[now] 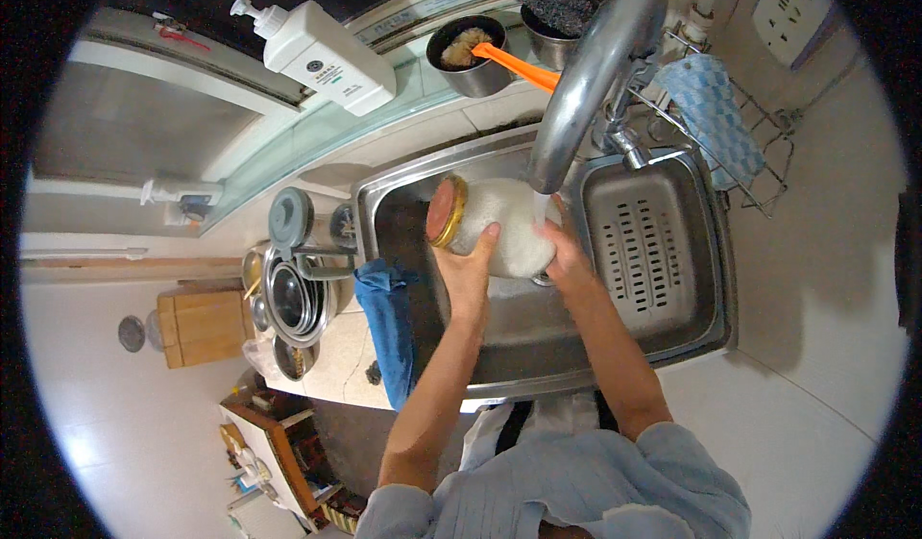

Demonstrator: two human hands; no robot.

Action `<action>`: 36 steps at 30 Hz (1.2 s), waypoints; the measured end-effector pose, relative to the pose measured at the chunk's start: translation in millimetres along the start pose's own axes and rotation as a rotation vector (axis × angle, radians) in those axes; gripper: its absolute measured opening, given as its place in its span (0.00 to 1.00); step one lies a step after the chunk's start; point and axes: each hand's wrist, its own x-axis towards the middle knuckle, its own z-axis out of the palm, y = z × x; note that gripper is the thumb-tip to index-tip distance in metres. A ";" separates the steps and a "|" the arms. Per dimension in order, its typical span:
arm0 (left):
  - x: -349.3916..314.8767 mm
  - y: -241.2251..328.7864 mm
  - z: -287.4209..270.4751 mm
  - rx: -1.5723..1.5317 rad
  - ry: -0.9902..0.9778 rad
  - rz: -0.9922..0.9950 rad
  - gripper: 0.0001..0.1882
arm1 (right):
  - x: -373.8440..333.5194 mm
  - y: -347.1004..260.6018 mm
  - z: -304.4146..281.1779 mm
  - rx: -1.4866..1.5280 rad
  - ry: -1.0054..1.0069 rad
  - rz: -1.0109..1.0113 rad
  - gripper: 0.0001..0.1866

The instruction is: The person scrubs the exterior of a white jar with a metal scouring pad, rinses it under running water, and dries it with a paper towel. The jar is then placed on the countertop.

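A large jar (509, 222), whitish all over its body, lies tilted on its side above the left basin of the steel sink (408, 332). Its reddish lid with a gold rim (446, 210) points left. My left hand (466, 275) grips the jar near the lid, thumb along its side. At the other end, my right hand (567, 256) is closed round the jar's base, its fingers partly hidden. From the curved metal faucet (567, 107) a thin stream of water runs down by my right fingers. Whether the white is the jar's contents or foam, I cannot tell.
A perforated steel drainer (639, 251) fills the right basin. A blue cloth (386, 332) hangs over the left counter edge, near stacked steel bowls (293, 299). On the back ledge stand a white pump bottle (322, 54) and a pot with an orange-handled brush (519, 63).
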 end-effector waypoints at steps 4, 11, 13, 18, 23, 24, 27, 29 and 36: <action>-9.2 -18.5 -8.7 -0.169 0.056 -0.201 0.39 | -7.1 -18.6 17.4 -0.099 -0.020 0.010 0.29; -13.2 -45.6 -14.1 -0.487 0.113 -0.338 0.33 | -2.8 -4.6 13.4 0.252 0.095 0.033 0.19; -16.5 -47.3 -6.7 -0.464 0.116 -0.293 0.34 | -2.5 -9.9 17.5 0.280 0.231 0.120 0.20; -18.4 -36.2 9.4 -0.573 0.165 -0.354 0.42 | -2.3 -14.6 9.2 0.187 0.142 0.023 0.20; -6.2 -40.1 8.5 -0.663 0.132 -0.239 0.44 | 0.9 -16.8 16.5 0.161 0.114 0.023 0.25; -4.7 -41.0 6.9 -0.692 0.137 -0.263 0.45 | -2.5 -21.0 18.4 0.148 0.125 0.062 0.26; -1.4 -35.6 9.4 -0.787 0.141 -0.309 0.43 | -15.7 -36.3 24.3 0.056 0.078 0.145 0.28; 2.0 -44.8 4.7 -0.846 0.133 -0.282 0.40 | -22.7 -35.3 24.6 -0.047 0.018 0.106 0.29; 3.6 -90.4 6.1 -1.128 -0.045 -0.412 0.30 | -29.2 -14.9 -2.6 -0.628 -0.116 -0.328 0.38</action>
